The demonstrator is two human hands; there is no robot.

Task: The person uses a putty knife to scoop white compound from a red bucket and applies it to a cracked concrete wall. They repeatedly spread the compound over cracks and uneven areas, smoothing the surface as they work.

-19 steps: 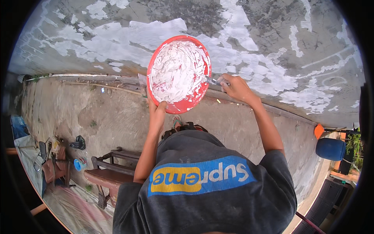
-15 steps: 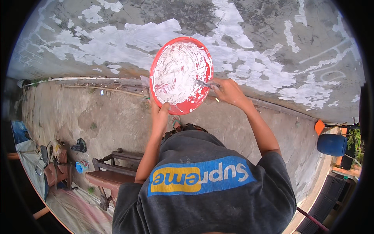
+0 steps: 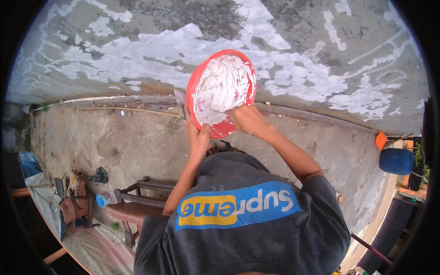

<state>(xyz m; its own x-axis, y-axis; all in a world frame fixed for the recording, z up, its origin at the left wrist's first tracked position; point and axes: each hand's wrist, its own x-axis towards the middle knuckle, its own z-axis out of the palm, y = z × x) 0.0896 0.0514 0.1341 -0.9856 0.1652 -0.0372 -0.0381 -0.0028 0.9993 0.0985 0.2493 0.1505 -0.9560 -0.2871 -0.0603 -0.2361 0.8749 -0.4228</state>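
Note:
A red plastic basin is held up in front of the wall, tilted toward me. Thick white paste, like wall putty, covers most of its inside, with red showing through along the right and bottom. My left hand grips the near left rim, thumb over the edge. Beside those fingers a thin flat scraper blade sticks out past the basin's left side. Over the near right rim reaches my right hand, closed on a putty knife whose blade is in the paste; its handle is hidden.
The grey wall ahead carries patches of white coating. Behind me on the left stand a brown bench, a brown chair and a small blue bucket. A blue barrel is at the far right.
My right hand has moved left and toward me, bringing the putty knife to the lower part of the basin. The basin has shifted slightly right and turned more on its side.

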